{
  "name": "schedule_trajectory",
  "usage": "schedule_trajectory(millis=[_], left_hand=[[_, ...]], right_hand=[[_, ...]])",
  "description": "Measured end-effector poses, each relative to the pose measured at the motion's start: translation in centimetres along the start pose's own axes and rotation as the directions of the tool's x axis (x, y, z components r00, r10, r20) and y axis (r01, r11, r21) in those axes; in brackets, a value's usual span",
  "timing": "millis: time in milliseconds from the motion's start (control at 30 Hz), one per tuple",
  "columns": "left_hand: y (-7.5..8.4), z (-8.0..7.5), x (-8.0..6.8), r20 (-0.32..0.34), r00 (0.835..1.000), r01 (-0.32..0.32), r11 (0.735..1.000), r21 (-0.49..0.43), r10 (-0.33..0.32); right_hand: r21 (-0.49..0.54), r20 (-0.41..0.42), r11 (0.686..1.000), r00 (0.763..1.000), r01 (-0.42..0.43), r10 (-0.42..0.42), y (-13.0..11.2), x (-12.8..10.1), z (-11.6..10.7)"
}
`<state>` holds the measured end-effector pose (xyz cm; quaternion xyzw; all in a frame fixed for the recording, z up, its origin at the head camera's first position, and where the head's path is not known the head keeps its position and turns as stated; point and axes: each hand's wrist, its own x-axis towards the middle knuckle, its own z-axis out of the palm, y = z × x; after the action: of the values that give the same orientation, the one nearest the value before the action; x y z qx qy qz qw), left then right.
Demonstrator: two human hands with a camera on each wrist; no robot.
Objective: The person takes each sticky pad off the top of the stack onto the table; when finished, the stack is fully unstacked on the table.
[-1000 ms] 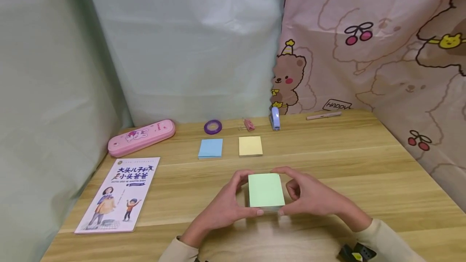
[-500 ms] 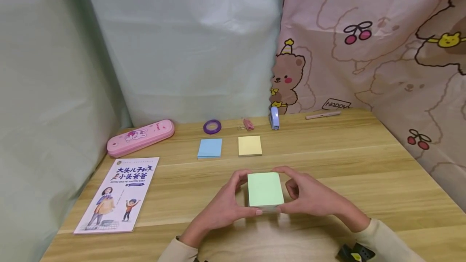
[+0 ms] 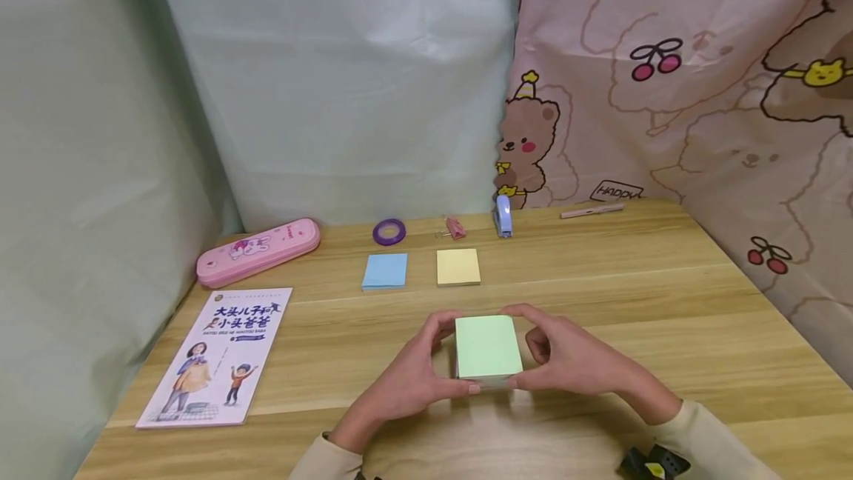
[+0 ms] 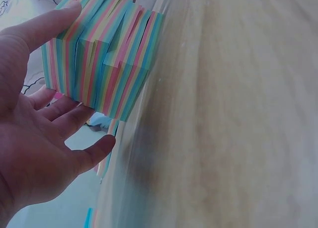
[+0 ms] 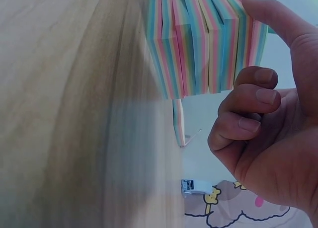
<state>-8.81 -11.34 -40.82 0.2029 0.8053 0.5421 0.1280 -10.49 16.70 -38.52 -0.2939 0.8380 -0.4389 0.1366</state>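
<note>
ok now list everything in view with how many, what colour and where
Sticky-note stack: 1, green top, multicoloured sides, front centre
Blue sticky-note pad: 1, blue, beyond the stack, left
Yellow sticky-note pad: 1, yellow, right of the blue one
Tape roll: 1, purple, behind the blue pad
Binder clip: 1, pink, behind the yellow pad
Stapler: 1, lavender, right of the clip
Pen: 1, pink, far right
Pencil case: 1, pink, far left
Book: 1, pale cover, near left
Table: 1, wood-brown, below
Backdrops: pale green left, pink bear-print right
Left hand: 1, bare, gripping stack
Right hand: 1, bare, gripping stack
Sleeves: 2, beige, bottom
</note>
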Motion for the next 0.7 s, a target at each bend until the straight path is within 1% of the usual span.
schedule_trajectory(millis=[300,700], left_hand=[[0.0,0.0,0.0,-0.004,1.000,0.010,1.000,-0.004,-0.010],[0.0,0.0,0.0,-0.004,1.000,0.010,1.000,-0.002,-0.010]], right_hand=[[-0.001,0.020,1.000,1.000,-0.020,0.020,0.0,-0.3,-0.9],[-0.010,0.046,1.000,0.999,-0.009,0.009,0.4,-0.4,-1.7]])
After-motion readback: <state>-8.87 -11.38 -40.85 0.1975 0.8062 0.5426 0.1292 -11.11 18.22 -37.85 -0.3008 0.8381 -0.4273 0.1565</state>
